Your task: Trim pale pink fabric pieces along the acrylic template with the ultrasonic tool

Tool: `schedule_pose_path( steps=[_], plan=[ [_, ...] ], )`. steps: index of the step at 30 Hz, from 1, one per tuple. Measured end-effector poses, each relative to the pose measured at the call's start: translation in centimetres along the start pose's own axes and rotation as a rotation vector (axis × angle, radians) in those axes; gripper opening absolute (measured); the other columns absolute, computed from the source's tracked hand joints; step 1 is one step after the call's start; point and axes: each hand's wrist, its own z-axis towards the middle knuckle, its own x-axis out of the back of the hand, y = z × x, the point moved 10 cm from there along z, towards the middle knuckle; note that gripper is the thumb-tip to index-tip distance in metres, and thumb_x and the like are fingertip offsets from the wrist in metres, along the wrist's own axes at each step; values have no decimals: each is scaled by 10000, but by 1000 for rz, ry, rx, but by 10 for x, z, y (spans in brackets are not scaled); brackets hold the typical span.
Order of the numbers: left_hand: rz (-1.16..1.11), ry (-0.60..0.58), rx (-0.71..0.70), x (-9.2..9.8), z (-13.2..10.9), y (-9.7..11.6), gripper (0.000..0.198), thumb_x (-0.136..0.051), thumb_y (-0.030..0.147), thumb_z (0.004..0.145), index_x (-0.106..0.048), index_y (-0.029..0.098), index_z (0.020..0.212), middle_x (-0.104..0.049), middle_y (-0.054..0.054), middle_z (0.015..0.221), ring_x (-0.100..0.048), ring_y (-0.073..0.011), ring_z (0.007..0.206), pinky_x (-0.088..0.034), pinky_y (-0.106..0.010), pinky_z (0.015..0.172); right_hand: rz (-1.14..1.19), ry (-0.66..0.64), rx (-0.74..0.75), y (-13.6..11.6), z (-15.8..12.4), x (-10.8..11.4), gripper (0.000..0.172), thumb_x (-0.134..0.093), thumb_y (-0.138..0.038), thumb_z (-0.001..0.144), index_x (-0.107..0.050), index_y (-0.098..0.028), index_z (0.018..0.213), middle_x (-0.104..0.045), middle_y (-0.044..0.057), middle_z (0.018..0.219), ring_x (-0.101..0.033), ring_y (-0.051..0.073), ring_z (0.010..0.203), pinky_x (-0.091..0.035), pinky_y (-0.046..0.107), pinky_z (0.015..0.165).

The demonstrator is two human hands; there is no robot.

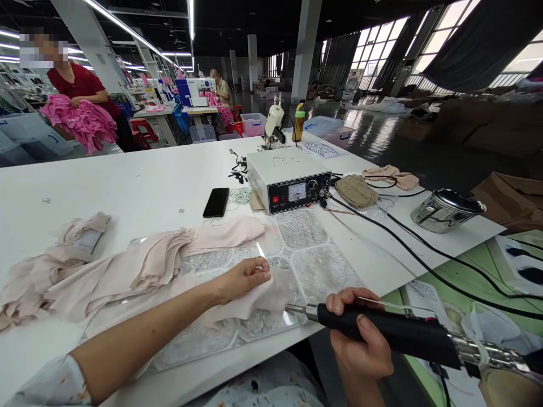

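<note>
My left hand is closed in a pinch on a thin pale pink fabric piece, which lies over a clear patterned plastic sheet. My right hand wraps round the black handle of a corded handpiece, which looks like an ultrasonic cutter. Its narrow metal tip points left and meets the fabric's right edge; whether it presses into the cloth I cannot tell. Beyond my left forearm lies a layered stack of the same pale pink fabric, with more bunched fabric at the far left.
On the white table stand a control box with a dial, a phone, a steel canister and a bottle. Black cables run across the right side. Behind, a person carries bright pink cloth.
</note>
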Motion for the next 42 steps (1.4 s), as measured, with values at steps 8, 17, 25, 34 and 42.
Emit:
schedule_pose_path(
  steps=[8,17,25,34,42],
  plan=[
    [-277,-3,20,-17,8,23,634,-688,722,619,-416,202,859,-469,29,746,-474,-101,616,-417,-221,559,25,-17,169,-8,8,-17,194,-486,-272,704,-594,-187,842,-484,-14,673,-475,119,524,-420,304,517],
    [77,-43,160,-5,18,-8,427,-703,565,693,-520,193,796,-473,40,623,-398,-96,484,-284,-199,429,-14,127,366,-29,35,17,212,-494,-226,655,-585,-209,846,-522,-28,711,-463,118,549,-401,313,556],
    [657,32,44,19,23,3,86,-638,256,769,-601,179,764,-571,-1,683,-505,-138,572,-350,-204,491,-61,167,313,-19,37,26,223,-495,-215,647,-589,-220,849,-545,-31,711,-470,134,556,-405,353,582],
    [1127,51,-369,-13,1,31,133,-520,177,927,-634,192,993,-588,-93,1137,-585,-228,955,-446,-351,864,-83,132,243,-15,39,25,233,-496,-233,616,-591,-212,827,-530,-31,680,-464,126,527,-396,330,549],
    [1317,22,-785,-35,-19,37,329,-314,181,1016,-624,126,1111,-634,-135,1064,-609,-194,852,-502,-304,762,-104,210,263,-11,52,29,218,-535,-208,623,-591,-212,834,-560,-38,711,-505,127,569,-430,337,590]
  ],
)
